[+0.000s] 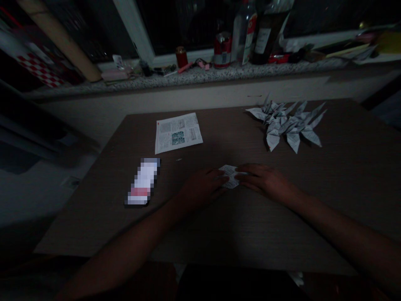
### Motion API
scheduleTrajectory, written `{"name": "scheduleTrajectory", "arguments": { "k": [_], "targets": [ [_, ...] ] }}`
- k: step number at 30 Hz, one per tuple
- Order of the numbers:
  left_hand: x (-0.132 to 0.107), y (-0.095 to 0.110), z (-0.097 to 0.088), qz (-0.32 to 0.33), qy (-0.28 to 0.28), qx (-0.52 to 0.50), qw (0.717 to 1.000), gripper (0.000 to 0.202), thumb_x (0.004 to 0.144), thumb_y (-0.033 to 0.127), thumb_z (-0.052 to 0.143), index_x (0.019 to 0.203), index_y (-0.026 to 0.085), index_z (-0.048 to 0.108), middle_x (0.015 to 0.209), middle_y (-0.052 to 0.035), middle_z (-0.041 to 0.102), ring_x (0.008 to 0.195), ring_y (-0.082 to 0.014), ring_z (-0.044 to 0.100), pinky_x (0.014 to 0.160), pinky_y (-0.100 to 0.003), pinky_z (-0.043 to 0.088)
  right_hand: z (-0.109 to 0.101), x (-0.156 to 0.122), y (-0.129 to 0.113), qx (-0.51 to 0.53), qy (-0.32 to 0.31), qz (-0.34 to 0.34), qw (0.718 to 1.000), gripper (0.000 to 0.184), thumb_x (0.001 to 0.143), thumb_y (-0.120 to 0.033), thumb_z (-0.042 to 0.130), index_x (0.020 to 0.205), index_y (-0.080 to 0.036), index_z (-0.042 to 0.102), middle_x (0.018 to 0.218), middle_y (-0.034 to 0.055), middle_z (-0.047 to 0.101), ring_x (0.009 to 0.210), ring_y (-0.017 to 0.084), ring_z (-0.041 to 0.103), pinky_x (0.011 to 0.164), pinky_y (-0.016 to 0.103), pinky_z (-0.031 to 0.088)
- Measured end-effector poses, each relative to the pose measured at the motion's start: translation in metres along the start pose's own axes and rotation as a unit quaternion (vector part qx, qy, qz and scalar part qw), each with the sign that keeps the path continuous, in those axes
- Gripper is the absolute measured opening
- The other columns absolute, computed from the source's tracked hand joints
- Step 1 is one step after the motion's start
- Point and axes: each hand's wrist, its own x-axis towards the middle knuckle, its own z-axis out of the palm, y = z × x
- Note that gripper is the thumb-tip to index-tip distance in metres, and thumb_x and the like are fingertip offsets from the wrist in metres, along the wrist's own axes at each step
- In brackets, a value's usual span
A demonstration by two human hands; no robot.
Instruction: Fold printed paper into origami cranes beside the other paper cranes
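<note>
Pinching a small folded piece of printed paper (231, 175) between them, the left hand (202, 188) and right hand (265, 182) meet just below the centre of the frame, over a dark wood-grain table (340, 179). The grip is narrow: each hand closes in on the paper from its own side, leaving almost no space between them. Whether the paper rests on the tabletop or sits just above it cannot be told from this view. The left forearm (125, 246) and right forearm (338, 225) reach in from the lower corners. To the upper right of the hands lies an overlapping cluster of folded paper cranes (286, 125). A printed sheet (178, 133) with a small blue-green picture lies flat left of centre, and a pixel-blurred oblong object (142, 182) lies farther left, beyond the left hand. Along the top of the frame, a speckled stone windowsill (200, 75) holds a red can (222, 49) and a clear bottle (243, 31).
</note>
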Motion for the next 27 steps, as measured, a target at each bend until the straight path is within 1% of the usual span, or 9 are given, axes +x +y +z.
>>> {"name": "scheduleTrajectory", "arguments": {
  "k": [3, 8, 11, 14, 17, 20, 23, 25, 27],
  "targets": [
    [0.000, -0.001, -0.001, -0.012, 0.001, -0.020, 1.000, 0.034, 0.105, 0.039, 0.058, 0.132, 0.022, 0.065, 0.138, -0.0077, 0.066, 0.121, -0.0276, 0.064, 0.096, -0.042, 0.058, 0.000, 0.000, 0.000, 0.003, 0.006, 0.000, 1.000, 0.024, 0.098, -0.017, 0.064, 0.120, -0.019, 0.074, 0.127, 0.0132, 0.075, 0.112, 0.029, 0.074, 0.093, 0.045, 0.063],
    [0.002, -0.001, 0.000, -0.022, 0.005, -0.012, 1.000, 0.027, 0.107, 0.028, 0.053, 0.129, 0.022, 0.066, 0.132, -0.0068, 0.069, 0.114, -0.0237, 0.067, 0.092, -0.038, 0.058, -0.001, 0.001, -0.001, 0.020, -0.003, 0.007, 1.000, 0.024, 0.101, -0.023, 0.061, 0.123, -0.020, 0.071, 0.128, 0.0132, 0.073, 0.114, 0.029, 0.072, 0.095, 0.046, 0.062],
    [0.002, -0.001, 0.000, -0.027, 0.011, -0.009, 1.000, 0.027, 0.108, 0.027, 0.051, 0.128, 0.021, 0.067, 0.131, -0.0070, 0.070, 0.110, -0.0241, 0.068, 0.088, -0.038, 0.058, -0.001, 0.003, -0.002, 0.023, -0.009, 0.012, 1.000, 0.025, 0.100, -0.024, 0.062, 0.124, -0.019, 0.070, 0.128, 0.0132, 0.073, 0.115, 0.030, 0.071, 0.096, 0.046, 0.061],
    [0.002, -0.001, 0.001, -0.024, 0.018, -0.024, 0.999, 0.027, 0.107, 0.033, 0.054, 0.128, 0.022, 0.066, 0.133, -0.0071, 0.068, 0.114, -0.0257, 0.067, 0.091, -0.040, 0.057, 0.000, 0.005, -0.002, 0.023, 0.002, 0.019, 1.000, 0.022, 0.102, -0.021, 0.058, 0.120, -0.019, 0.071, 0.125, 0.0122, 0.074, 0.112, 0.028, 0.072, 0.093, 0.044, 0.061],
    [0.001, -0.003, 0.003, -0.028, 0.016, -0.046, 0.998, 0.032, 0.104, 0.038, 0.060, 0.132, 0.023, 0.064, 0.136, -0.0075, 0.067, 0.120, -0.0258, 0.065, 0.097, -0.040, 0.055, 0.002, 0.006, -0.003, 0.039, 0.018, 0.038, 0.998, 0.021, 0.104, -0.023, 0.055, 0.118, -0.020, 0.071, 0.121, 0.0115, 0.076, 0.109, 0.028, 0.073, 0.091, 0.042, 0.061],
    [0.002, -0.003, 0.002, -0.057, 0.023, -0.066, 0.996, 0.028, 0.106, 0.033, 0.055, 0.130, 0.022, 0.064, 0.129, -0.0069, 0.070, 0.112, -0.0232, 0.069, 0.093, -0.037, 0.056, 0.002, 0.008, -0.007, 0.075, 0.044, 0.078, 0.993, 0.019, 0.104, -0.025, 0.054, 0.115, -0.020, 0.070, 0.113, 0.0108, 0.077, 0.101, 0.026, 0.075, 0.088, 0.040, 0.061],
    [0.004, -0.001, -0.001, -0.102, 0.061, -0.128, 0.985, 0.024, 0.108, 0.031, 0.051, 0.121, 0.021, 0.068, 0.118, -0.0052, 0.073, 0.102, -0.0195, 0.071, 0.088, -0.033, 0.057, -0.002, 0.012, -0.013, 0.132, 0.073, 0.120, 0.981, 0.016, 0.104, -0.026, 0.054, 0.107, -0.020, 0.069, 0.101, 0.0091, 0.075, 0.092, 0.024, 0.074, 0.080, 0.037, 0.060],
    [0.006, 0.000, -0.004, -0.133, 0.082, -0.171, 0.973, 0.022, 0.107, 0.031, 0.053, 0.117, 0.021, 0.070, 0.113, -0.0043, 0.074, 0.099, -0.0183, 0.071, 0.088, -0.032, 0.058, -0.007, 0.016, -0.018, 0.168, 0.095, 0.146, 0.970, 0.016, 0.104, -0.028, 0.054, 0.102, -0.021, 0.069, 0.096, 0.0083, 0.073, 0.087, 0.023, 0.072, 0.075, 0.035, 0.059],
    [0.007, 0.001, -0.006, -0.163, 0.091, -0.195, 0.963, 0.022, 0.106, 0.033, 0.056, 0.119, 0.021, 0.070, 0.112, -0.0043, 0.075, 0.100, -0.0196, 0.072, 0.091, -0.034, 0.059, -0.011, 0.019, -0.021, 0.196, 0.111, 0.167, 0.960, 0.018, 0.104, -0.030, 0.054, 0.102, -0.022, 0.070, 0.095, 0.0079, 0.074, 0.087, 0.023, 0.072, 0.076, 0.035, 0.059]
  ]
}}
